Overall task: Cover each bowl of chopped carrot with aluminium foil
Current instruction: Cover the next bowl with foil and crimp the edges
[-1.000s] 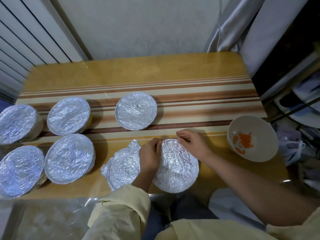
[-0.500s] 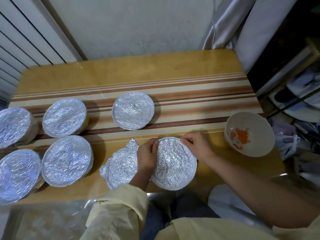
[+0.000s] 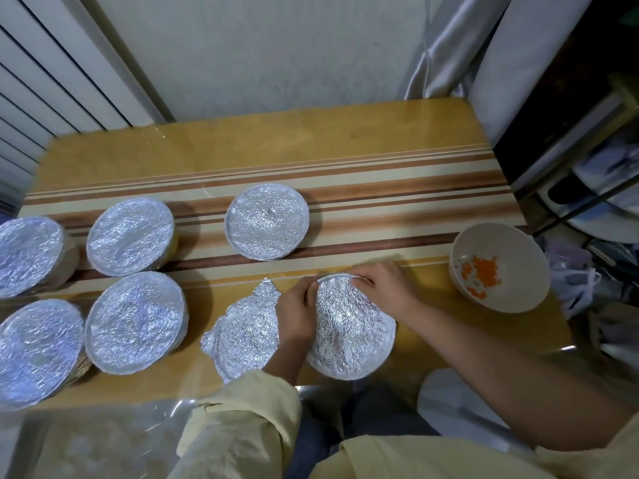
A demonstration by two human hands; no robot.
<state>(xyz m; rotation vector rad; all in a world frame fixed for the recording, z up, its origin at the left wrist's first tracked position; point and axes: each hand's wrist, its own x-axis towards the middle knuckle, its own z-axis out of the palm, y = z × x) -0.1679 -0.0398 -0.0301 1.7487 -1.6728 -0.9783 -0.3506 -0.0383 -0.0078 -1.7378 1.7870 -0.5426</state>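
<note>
Five bowls already wear foil: four clustered at the left and one further back in the middle of the striped table. Just left of the near centre lies a loose crumpled foil sheet, touching the bowl being covered. The left hand pinches the foil at that bowl's far left rim, fingers curled narrow; the right hand presses the far rim, fingertips bent down onto the edge. To seal well, I would work round the rim in small pinches, holding the bowl steady so the foil neither tears nor lifts. At the far right an open bowl with chopped carrot awaits its cover.
</note>
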